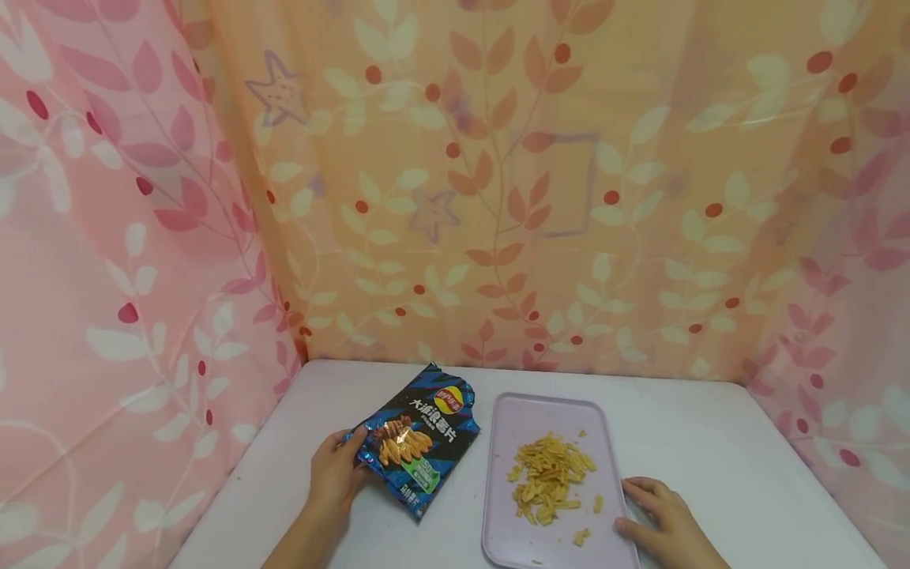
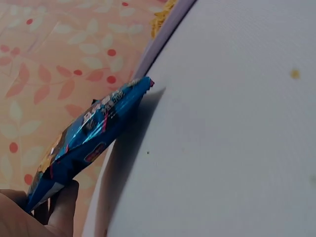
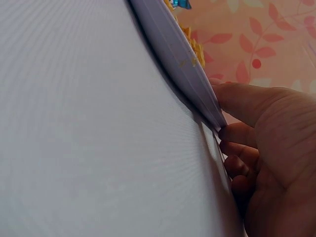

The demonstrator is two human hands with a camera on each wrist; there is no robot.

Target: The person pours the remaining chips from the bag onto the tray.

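Note:
My left hand [image 1: 334, 478] pinches the lower left edge of a dark blue and black potato chip bag [image 1: 444, 450]. The bag is tilted, its printed front facing up; in the left wrist view the chip bag [image 2: 98, 126] stands off the white table, casting a shadow. To its right lies a pale purple tray [image 1: 604, 442] bearing a loose heap of yellow, strip-shaped chips [image 1: 547, 474]. My right hand [image 1: 664, 518] holds the tray's right rim. In the right wrist view, the thumb lies at the upper rim of the tray [image 3: 173, 59] and the curled fingers sit lower along its edge.
A white-covered table [image 1: 284, 419] carries the bag and tray. Floral curtains [image 1: 498, 197] close off the back and both sides. A few chip pieces [image 1: 581, 537] lie apart from the heap on the tray, and small crumbs dot the table.

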